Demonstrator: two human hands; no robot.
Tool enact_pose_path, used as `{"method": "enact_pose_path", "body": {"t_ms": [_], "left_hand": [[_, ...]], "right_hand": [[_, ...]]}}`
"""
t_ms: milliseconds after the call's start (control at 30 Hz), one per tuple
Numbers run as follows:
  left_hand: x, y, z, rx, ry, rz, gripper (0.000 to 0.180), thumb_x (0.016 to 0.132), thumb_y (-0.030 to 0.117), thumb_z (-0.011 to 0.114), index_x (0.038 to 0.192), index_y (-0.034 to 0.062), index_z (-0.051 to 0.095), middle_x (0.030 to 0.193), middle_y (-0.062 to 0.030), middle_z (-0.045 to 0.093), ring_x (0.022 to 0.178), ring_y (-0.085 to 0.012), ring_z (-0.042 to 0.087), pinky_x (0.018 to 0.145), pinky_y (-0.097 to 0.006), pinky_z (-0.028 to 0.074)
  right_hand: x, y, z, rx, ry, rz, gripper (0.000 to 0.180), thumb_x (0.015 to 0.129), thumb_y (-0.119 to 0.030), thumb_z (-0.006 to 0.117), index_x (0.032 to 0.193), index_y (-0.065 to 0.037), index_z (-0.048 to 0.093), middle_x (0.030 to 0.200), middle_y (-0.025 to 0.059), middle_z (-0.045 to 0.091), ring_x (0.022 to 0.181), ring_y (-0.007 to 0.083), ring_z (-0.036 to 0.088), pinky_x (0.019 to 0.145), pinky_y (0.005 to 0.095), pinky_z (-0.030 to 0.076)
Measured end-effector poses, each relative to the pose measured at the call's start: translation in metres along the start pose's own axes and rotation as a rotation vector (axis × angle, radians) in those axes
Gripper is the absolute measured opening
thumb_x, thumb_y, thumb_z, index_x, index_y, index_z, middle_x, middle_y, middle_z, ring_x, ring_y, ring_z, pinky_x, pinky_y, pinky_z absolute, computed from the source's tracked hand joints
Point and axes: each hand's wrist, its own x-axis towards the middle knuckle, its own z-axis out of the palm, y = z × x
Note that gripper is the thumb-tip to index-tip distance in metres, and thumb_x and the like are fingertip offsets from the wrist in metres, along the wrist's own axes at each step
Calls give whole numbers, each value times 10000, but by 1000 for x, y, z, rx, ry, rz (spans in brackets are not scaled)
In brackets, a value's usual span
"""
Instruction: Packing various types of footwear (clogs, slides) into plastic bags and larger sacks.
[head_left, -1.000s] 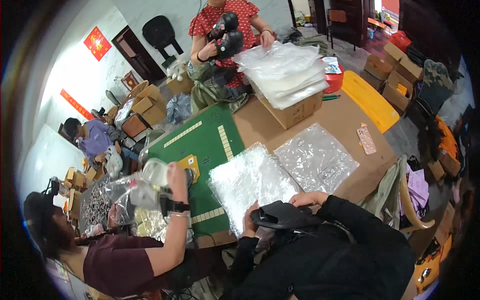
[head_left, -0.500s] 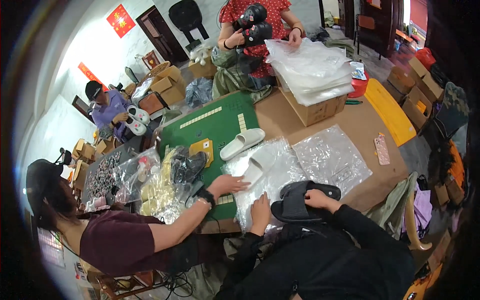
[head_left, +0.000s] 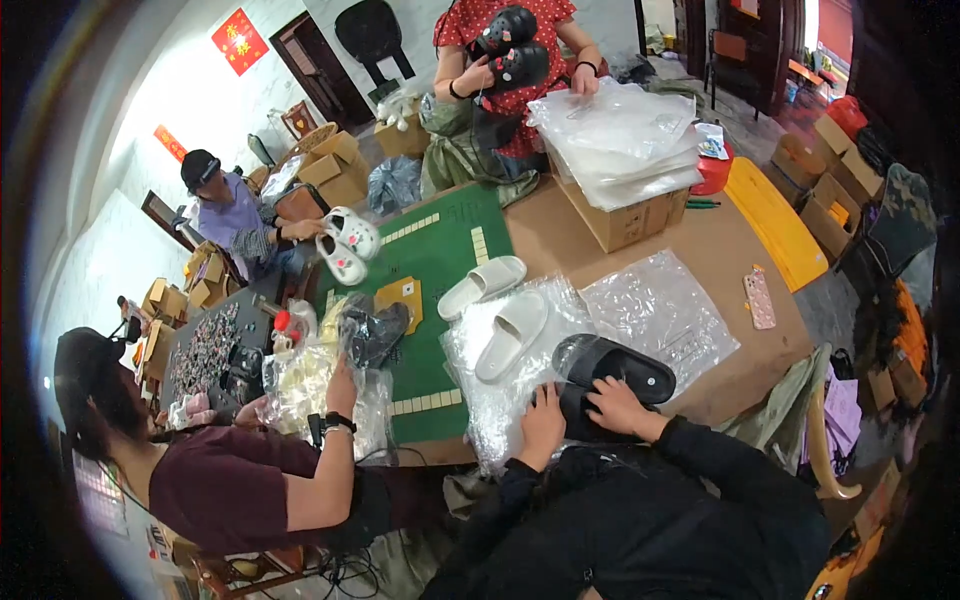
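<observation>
A pair of black slippers [head_left: 612, 372] lies on a clear plastic bag [head_left: 500, 400] at the near edge of the brown table [head_left: 720, 250]. My right hand [head_left: 614, 406] grips the near side of the black slippers. My left hand [head_left: 543, 422] lies flat on the plastic bag, fingers against the slippers' left end. Two white slippers [head_left: 512, 334] rest just beyond my left hand, one on the bag and one on the green mat [head_left: 440, 250]. My black sleeves fill the lower edge.
Another clear bag [head_left: 662, 312] lies right of the slippers, with a phone [head_left: 759, 299] beyond it. A cardboard box [head_left: 625, 222] topped with stacked bags stands farther back. A person at my left holds a dark slipper [head_left: 375, 330]; a standing person opposite holds black shoes.
The person at my left has drawn a hand back from the white slippers and now holds a dark slipper. My hands stay on the black slippers and the bag.
</observation>
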Motion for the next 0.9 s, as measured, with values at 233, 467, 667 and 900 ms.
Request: {"method": "enact_pose_path", "body": {"t_ms": [233, 467, 667, 900], "left_hand": [[1, 1, 2, 86, -15, 53, 566, 778, 111, 492, 1325, 139, 350, 1212, -202, 468, 836, -396, 567, 579, -419, 513], [-5, 17, -27, 118, -125, 24, 633, 778, 83, 489, 1360, 231, 291, 1246, -244, 429, 801, -412, 578, 580, -408, 515], [-16, 27, -42, -30, -260, 59, 638, 750, 58, 501, 1336, 229, 316, 1217, -224, 455, 731, -352, 594, 579, -385, 506], [-22, 39, -68, -365, -152, 242, 499, 794, 91, 487, 1274, 195, 397, 1196, -131, 491, 783, -311, 603, 603, -378, 504]], "right_hand": [[13, 9, 26, 23, -49, -102, 341, 750, -179, 595, 1057, -33, 569, 1059, 162, 471, 942, 336, 441, 756, 417, 408], [27, 14, 56, 59, -15, -91, 305, 725, -161, 605, 993, -21, 565, 1039, 185, 514, 944, 367, 452, 780, 429, 400], [38, 19, 70, -58, 143, -148, 397, 742, -204, 577, 1094, -23, 546, 1162, 248, 478, 941, 411, 512, 836, 471, 393], [75, 37, 92, 144, 162, -166, 516, 833, -337, 485, 1296, -129, 392, 1286, 206, 393, 1173, 388, 371, 943, 484, 321]]}}
